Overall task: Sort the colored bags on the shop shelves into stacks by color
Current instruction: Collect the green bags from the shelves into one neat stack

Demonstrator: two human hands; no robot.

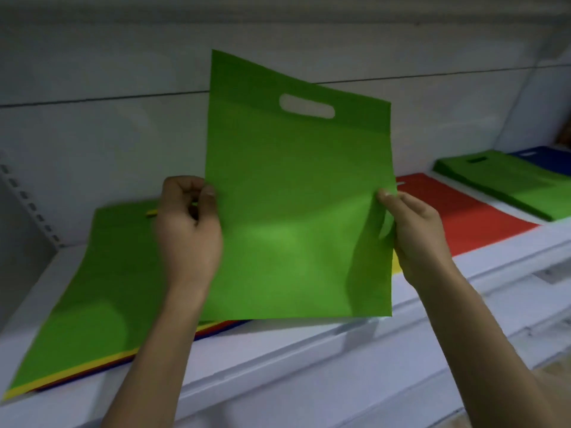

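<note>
A flat green bag with a cut-out handle hangs upright in the air before the shelf. My left hand pinches its left edge and my right hand pinches its right edge. Under and behind it, a mixed pile lies on the white shelf, with a green bag on top and yellow, red and blue edges showing below. To the right lie a red stack, a green stack and a blue stack.
A slotted metal upright runs along the left wall. The white back panel stands behind the bags. A lower shelf edge shows at the bottom right.
</note>
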